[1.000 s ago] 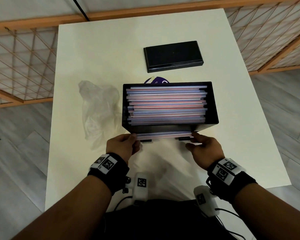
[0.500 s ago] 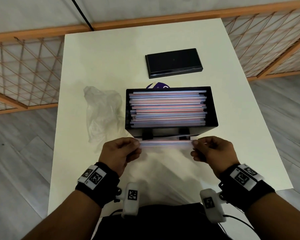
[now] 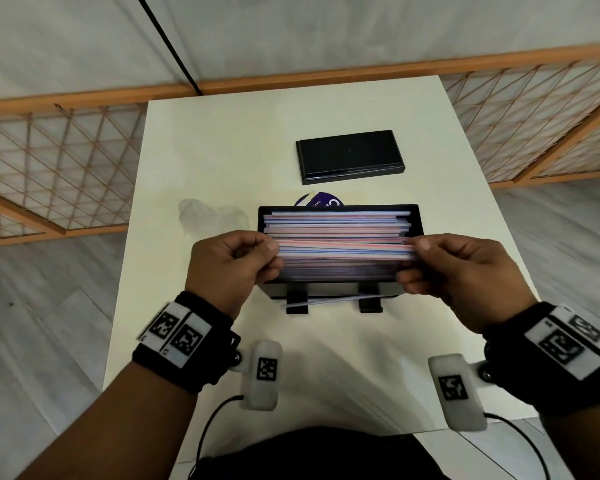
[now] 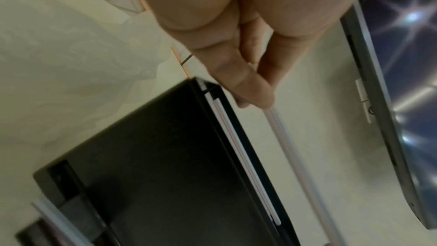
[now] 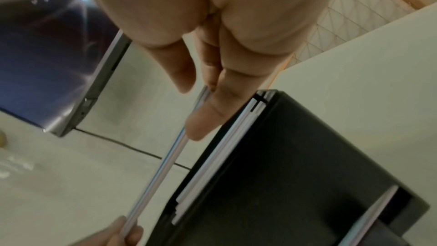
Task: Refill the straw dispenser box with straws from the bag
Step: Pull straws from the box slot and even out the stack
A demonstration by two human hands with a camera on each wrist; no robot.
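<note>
White desk (image 3: pixel 222 140) under black dispenser box (image 3: pixel 417 221), nearly full; left hand (image 3: pixel 227 266) and right hand (image 3: pixel 465 271) pinching small straw bundle (image 3: pixel 343 251) just above it; uneven release could skew straws, jamming the pile

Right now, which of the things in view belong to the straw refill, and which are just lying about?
Part of the job:
- dispenser box
- bundle of straws, pinched by the left hand and the right hand
- plastic bag

Lying about:
- flat black lid
- purple round item behind the box
</note>
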